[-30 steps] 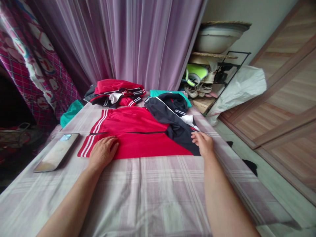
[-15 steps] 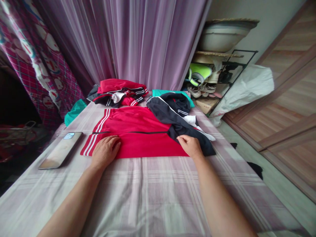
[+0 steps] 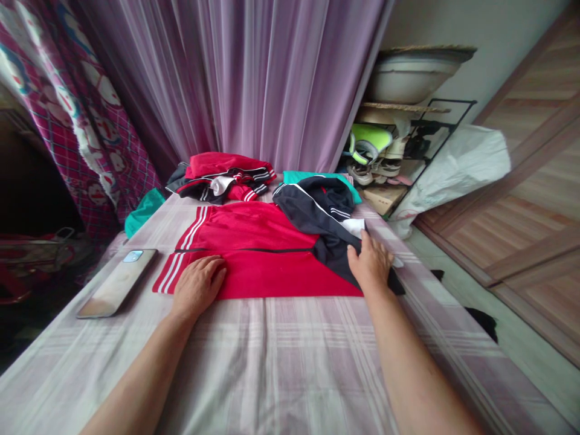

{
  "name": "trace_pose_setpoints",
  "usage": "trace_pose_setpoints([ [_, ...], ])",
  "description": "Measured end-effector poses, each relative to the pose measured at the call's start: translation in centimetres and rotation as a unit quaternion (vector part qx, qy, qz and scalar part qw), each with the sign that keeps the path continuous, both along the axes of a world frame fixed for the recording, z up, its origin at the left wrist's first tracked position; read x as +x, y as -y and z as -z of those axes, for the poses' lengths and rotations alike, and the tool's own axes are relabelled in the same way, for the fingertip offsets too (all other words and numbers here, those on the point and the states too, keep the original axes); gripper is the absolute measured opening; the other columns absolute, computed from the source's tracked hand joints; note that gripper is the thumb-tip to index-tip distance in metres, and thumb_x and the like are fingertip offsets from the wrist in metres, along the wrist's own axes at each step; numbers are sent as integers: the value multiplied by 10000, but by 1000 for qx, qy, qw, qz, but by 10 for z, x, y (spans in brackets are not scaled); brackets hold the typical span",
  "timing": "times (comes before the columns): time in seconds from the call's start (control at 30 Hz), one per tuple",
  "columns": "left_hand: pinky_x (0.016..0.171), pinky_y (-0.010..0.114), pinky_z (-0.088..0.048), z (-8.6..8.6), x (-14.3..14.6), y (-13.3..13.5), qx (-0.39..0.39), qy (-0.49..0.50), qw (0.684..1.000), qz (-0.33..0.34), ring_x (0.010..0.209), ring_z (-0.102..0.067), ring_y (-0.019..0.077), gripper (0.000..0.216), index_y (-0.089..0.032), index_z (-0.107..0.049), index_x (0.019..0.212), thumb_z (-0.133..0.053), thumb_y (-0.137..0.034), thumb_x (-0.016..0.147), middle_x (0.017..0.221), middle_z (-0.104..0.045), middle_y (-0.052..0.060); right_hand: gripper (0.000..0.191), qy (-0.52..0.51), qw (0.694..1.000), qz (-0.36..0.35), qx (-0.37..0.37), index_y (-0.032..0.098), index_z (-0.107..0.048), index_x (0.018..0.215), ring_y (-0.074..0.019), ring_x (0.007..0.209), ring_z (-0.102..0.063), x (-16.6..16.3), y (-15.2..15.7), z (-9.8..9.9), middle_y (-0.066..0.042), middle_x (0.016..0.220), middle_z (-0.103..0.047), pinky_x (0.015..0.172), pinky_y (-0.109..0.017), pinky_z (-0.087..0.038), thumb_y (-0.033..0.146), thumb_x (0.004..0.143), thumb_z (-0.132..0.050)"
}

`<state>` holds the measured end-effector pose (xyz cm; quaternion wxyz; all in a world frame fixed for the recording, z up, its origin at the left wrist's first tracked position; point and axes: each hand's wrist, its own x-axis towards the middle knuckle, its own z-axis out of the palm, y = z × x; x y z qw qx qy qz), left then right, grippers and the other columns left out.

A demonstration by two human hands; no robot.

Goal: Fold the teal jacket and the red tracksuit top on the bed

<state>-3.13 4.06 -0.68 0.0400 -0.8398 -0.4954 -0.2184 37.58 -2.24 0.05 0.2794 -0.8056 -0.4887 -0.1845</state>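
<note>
While leaning over the near edge of the bed (image 3: 290, 362), covered in a pale plaid sheet, faces a lilac curtain (image 3: 272, 84) along the far side. Has a red jacket (image 3: 263, 254) with white stripes spread flat across the middle of the bed, zip line running left to right, probably laid out so for smoothing. Has a black garment (image 3: 317, 211) with thin white piping heaped over the jacket's right part, crumpled and overlapping it, reaching toward the bed's right edge. Has a pile of red-and-black clothes (image 3: 222, 175) at the far side by the curtain, well apart from both grips, likely set out of the way. Has a phone (image 3: 118, 282) lying flat near the left edge, just left of the jacket and not touching it. Stretches both bare forearms forward from the near edge, roughly parallel, wrists low. Lays the left grip (image 3: 198, 287) palm down on the jacket's near left corner, beside the stripes, fingers together and extended, closed on nothing; seems to pin the cloth flat against the sheet. Rests the right grip (image 3: 369, 266) palm down on the near end of the black garment, fingers splayed toward the far side, open on top of the fabric rather than bunched around it; cannot tell whether the thumb catches a fold beneath.
</note>
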Motion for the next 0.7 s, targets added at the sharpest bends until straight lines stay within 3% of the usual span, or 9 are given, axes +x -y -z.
trace_pose_setpoints([
  [0.1, 998, 441, -520, 1, -1, -1, 7, -1, 1000, 3, 1112, -672, 283, 508, -177, -707, 1128, -336, -496, 991, 1182, -735, 121, 334, -12, 999, -19, -42, 172, -708, 1157, -292, 951, -596, 1, 1, 5, -139, 994, -737, 839, -404, -384, 261, 899, -516],
  [0.2, 993, 431, -525, 0, -1, -1, 12, 0, 1000, 4, 1104, -679, 275, 512, -184, -708, 1124, -323, -497, 997, 1173, -741, 116, 265, -7, 996, -80, -26, 211, -763, 986, -261, 911, -609, -6, 5, 7, -104, 936, -739, 829, -370, -392, 245, 880, -523],
  [0.37, 970, 427, -538, 0, -1, -1, 31, 7, 999, 4, 1066, -696, 272, 489, -179, -707, 1126, -346, -481, 993, 1128, -755, 121, 225, -41, 963, -250, -91, 251, -761, 928, -199, 915, -658, -31, 12, 5, -34, 961, -749, 837, -294, -452, 193, 833, -566],
  [0.5, 944, 436, -547, -2, 1, 2, 55, -13, 998, 10, 1036, -702, 272, 416, -189, -708, 1125, -384, -410, 987, 1123, -757, 117, 246, -98, 941, -291, -145, 266, -767, 938, -176, 916, -689, -38, 14, 3, -9, 980, -757, 823, -267, -490, 158, 819, -580],
  [0.6, 947, 433, -541, -11, 22, 2, 72, -36, 996, 42, 1040, -698, 259, 357, -200, -702, 1142, -402, -307, 982, 1139, -753, 107, 248, -135, 933, -301, -144, 269, -775, 948, -179, 940, -702, -35, 13, 3, -8, 1006, -763, 855, -278, -507, 162, 825, -588],
  [0.7, 967, 407, -524, -30, 67, -1, 85, -66, 987, 121, 1066, -683, 238, 335, -187, -688, 1179, -426, -235, 976, 1148, -749, 104, 252, -153, 929, -305, -142, 277, -783, 966, -190, 956, -707, -31, 12, 3, -8, 1023, -767, 876, -296, -518, 177, 829, -597],
])
